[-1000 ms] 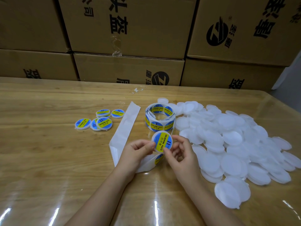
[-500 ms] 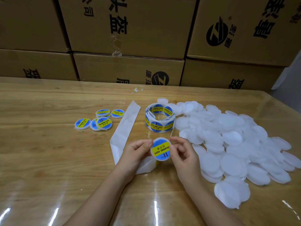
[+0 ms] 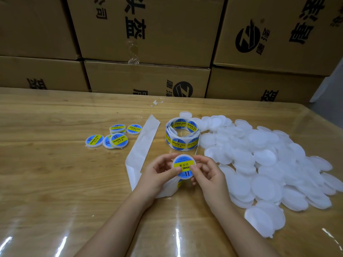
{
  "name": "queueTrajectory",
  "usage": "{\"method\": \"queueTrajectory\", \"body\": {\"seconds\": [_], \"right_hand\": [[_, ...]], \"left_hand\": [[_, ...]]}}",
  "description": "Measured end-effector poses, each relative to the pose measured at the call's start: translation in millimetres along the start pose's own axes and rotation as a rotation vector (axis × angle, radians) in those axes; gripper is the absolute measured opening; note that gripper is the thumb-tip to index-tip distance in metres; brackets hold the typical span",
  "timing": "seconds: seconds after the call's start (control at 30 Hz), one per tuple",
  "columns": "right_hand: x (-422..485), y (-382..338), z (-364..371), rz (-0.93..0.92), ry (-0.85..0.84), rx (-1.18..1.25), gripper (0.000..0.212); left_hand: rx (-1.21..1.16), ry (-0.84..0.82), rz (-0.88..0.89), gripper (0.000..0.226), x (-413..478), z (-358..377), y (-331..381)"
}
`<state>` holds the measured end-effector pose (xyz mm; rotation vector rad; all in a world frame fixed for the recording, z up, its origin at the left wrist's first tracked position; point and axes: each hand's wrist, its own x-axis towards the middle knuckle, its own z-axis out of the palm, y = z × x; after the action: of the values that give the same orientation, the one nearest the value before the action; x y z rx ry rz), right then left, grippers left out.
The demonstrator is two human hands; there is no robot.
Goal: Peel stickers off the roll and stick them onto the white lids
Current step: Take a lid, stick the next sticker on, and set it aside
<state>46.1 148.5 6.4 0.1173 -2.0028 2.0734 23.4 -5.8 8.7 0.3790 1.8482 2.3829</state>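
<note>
Head view: both hands hold one lid (image 3: 184, 166) above the counter (image 3: 55, 182), near centre, just in front of the roll (image 3: 182, 134). Left hand (image 3: 157, 175) grip clenched on the lid's left edge, thumb pressing on the sticker (image 3: 182, 165) face. Right hand (image 3: 207, 173) grip clenched on the lid's right edge, thumb on the sticker's lower right. Sticker is blue with a yellow band and sits on the lid, text upside down to the camera.

Roll stands on its edge-wound coil behind the hands, stickers facing outward. Empty backing strip (image 3: 143, 145) runs from behind-left of the roll toward the hands, folds under the left hand; another sticker peeks out just below the held lid.

Bare lids pile (image 3: 269, 164) lies right of the roll and hands, overlapping, spread toward the counter's right edge; nearest ones just beside the right hand.

Finished lids (image 3: 111, 138), five with stickers on, sit left of the strip, well apart from the hands; two of them overlap.

Counter is wood under a glossy clear cover. Cardboard boxes (image 3: 148, 75) stacked along the far edge.
</note>
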Motion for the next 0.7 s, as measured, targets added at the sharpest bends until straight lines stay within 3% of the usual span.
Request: {"method": "queueTrajectory", "body": {"seconds": [0.23,0.7], "right_hand": [[-2.7,-4.3,1.7,0.002,-0.072,0.03,0.03],[-8.1,-13.0,6.7,0.056,-0.06,0.007,0.011]], "left_hand": [[-0.026,0.03,-0.002,0.029,-0.1,0.6,1.1],[0.04,0.063,0.045,0.013,-3.8,6.7,2.6]]}}
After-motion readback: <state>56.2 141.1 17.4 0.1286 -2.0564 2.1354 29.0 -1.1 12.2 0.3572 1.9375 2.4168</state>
